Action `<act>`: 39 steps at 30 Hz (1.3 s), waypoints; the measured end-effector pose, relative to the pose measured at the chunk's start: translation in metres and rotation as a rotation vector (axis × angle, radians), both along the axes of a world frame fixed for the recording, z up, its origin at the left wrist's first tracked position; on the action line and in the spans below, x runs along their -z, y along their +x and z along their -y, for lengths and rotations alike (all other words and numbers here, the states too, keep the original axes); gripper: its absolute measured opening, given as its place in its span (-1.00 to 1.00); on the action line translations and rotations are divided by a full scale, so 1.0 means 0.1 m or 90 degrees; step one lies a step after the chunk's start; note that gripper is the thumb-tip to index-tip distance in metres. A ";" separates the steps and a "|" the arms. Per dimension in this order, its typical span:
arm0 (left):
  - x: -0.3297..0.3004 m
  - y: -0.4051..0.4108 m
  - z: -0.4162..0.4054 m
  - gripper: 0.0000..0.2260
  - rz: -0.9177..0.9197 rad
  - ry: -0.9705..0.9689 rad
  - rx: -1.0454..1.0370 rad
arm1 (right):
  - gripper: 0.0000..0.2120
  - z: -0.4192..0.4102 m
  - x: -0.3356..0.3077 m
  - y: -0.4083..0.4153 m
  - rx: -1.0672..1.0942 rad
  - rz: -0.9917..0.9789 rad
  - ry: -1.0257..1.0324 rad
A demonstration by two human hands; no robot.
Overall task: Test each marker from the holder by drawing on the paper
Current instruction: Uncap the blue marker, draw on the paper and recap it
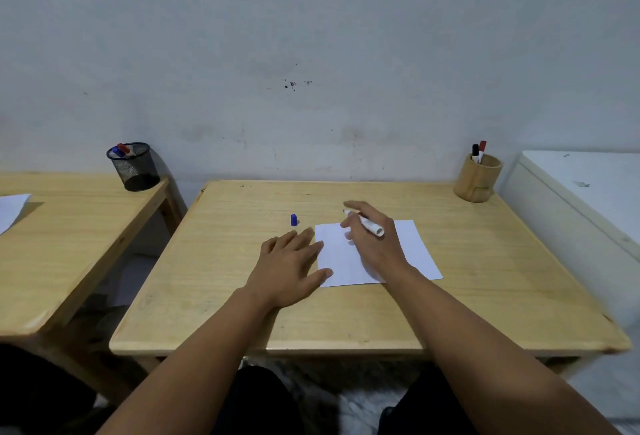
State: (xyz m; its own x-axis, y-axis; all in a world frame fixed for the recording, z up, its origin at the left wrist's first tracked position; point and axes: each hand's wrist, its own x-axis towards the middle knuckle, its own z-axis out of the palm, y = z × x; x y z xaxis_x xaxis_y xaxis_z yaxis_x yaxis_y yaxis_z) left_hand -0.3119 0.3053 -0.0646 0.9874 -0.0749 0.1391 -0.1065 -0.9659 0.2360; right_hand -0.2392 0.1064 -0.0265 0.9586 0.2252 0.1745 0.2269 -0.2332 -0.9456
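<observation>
So the right hand (372, 237) is wrapped around a white-barrelled marker (367, 225), uncapped, held over the far edge of the white sheet of paper (412, 251) that lies mid-table on the light wooden table (485, 279). Left hand (291, 261) is flat and open, fingertips pinning the paper's left edge. The small blue cap (294, 220) stands just left of the paper's far corner. Looks like the drawing step; the sheet looks blank so far. Next the tip has to come down and drag. A round wooden holder (478, 176), well beyond the paper's right side, has a black and a red marker waiting.
</observation>
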 end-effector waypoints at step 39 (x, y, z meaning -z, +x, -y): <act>-0.03 -0.10 0.04 -0.03 -0.060 0.033 -0.076 | -0.75 -0.58 0.32 0.45 0.055 -0.112 -0.025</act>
